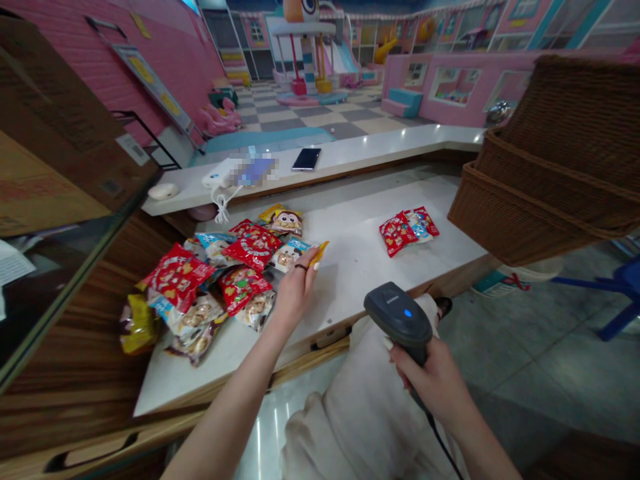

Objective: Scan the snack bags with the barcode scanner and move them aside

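Observation:
My left hand [296, 288] is closed on a snack bag [321, 252], of which a yellow edge shows past the fingertips; most of it is hidden by the hand. A blue-and-white snack bag [290, 255] lies against that hand, and I cannot tell whether it is the same one. To its left, red, blue and yellow snack bags [253, 245] form a loose heap on the white desk [345, 267]. My right hand [430, 373] grips a dark barcode scanner [399, 312] by its handle, with a blue light lit on top. Further right lie a red bag [398, 233] and a red-and-blue bag [421, 223], overlapping.
A raised white ledge [370, 143] behind the desk bears a phone [307, 159] and a white device with a cable [223, 175]. Stacked wicker baskets [560, 160] stand at the right. Cardboard boxes [65, 113] rise at the left. A blue stool [623, 293] is on the floor.

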Action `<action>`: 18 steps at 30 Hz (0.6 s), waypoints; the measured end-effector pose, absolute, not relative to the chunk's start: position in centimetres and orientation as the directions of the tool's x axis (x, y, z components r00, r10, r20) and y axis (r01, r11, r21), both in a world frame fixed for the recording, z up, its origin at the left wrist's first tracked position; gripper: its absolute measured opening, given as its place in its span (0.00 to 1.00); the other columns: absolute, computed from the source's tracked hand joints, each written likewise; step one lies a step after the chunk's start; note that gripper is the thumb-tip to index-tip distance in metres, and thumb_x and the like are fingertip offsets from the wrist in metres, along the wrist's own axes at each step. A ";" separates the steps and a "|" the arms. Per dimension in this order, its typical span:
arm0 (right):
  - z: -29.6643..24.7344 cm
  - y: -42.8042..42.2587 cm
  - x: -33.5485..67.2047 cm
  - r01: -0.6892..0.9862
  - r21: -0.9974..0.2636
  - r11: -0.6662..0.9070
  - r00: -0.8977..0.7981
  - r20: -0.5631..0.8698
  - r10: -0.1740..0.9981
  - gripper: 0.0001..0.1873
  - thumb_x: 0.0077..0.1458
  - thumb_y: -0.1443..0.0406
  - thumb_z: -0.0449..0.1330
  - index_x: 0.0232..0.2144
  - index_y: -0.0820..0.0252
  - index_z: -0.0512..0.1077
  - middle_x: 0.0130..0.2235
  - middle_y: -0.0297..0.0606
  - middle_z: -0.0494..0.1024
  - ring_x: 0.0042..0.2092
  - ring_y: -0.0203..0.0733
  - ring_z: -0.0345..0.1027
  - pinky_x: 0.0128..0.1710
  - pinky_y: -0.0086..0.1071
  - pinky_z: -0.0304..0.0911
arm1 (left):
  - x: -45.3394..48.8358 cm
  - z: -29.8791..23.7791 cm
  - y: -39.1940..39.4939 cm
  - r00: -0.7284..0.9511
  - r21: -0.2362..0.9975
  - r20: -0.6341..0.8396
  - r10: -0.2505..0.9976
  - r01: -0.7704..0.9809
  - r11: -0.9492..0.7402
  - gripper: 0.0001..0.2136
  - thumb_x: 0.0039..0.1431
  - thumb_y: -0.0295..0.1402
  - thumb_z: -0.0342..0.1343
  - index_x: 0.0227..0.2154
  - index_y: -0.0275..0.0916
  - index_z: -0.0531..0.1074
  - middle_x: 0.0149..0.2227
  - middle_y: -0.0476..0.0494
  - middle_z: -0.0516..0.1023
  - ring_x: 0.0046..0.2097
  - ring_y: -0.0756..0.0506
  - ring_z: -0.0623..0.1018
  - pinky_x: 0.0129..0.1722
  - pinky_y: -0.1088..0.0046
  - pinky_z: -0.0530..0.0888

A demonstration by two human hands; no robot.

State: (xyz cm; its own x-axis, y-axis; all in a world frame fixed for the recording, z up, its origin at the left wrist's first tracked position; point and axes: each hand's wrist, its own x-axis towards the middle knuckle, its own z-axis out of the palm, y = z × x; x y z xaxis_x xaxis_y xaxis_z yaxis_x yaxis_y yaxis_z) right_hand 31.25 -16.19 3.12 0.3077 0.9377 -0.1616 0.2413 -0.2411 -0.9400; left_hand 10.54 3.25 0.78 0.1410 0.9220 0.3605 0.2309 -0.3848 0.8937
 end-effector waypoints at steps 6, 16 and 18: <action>3.2 -15.7 31.1 0.244 -0.943 -0.228 0.284 -0.156 0.946 0.10 0.55 0.58 0.61 0.29 0.58 0.70 0.18 0.27 0.69 0.17 0.38 0.67 0.18 0.29 0.61 | 14.3 0.2 3.6 -0.083 0.886 -0.043 0.996 -0.463 -0.001 0.17 0.63 0.49 0.58 0.44 0.41 0.79 0.50 0.41 0.83 0.56 0.40 0.79 0.59 0.62 0.74; 2.5 -14.9 30.1 0.316 -0.923 -0.221 0.235 -0.150 0.960 0.08 0.56 0.61 0.60 0.35 0.60 0.74 0.16 0.26 0.69 0.17 0.39 0.64 0.18 0.28 0.60 | 15.8 -2.8 3.3 0.120 0.657 -0.337 0.934 -0.681 0.324 0.20 0.68 0.48 0.52 0.50 0.39 0.76 0.53 0.38 0.82 0.57 0.39 0.80 0.60 0.56 0.74; 2.7 -14.8 29.9 0.353 -0.914 -0.201 0.205 -0.134 0.970 0.08 0.56 0.62 0.60 0.36 0.61 0.75 0.17 0.27 0.70 0.19 0.39 0.65 0.19 0.28 0.61 | 15.7 -2.7 3.3 0.133 0.651 -0.343 0.930 -0.680 0.337 0.20 0.68 0.48 0.52 0.50 0.39 0.77 0.54 0.38 0.82 0.57 0.38 0.80 0.60 0.55 0.74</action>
State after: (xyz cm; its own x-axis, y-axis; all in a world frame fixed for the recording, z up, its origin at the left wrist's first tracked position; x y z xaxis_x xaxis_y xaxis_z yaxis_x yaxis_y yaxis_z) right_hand 29.92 -14.81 2.65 0.2049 0.9696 -0.1338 0.3530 -0.2007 -0.9139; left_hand 15.71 3.34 -2.72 0.1327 0.9298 -0.3433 -0.6804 0.3373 0.6506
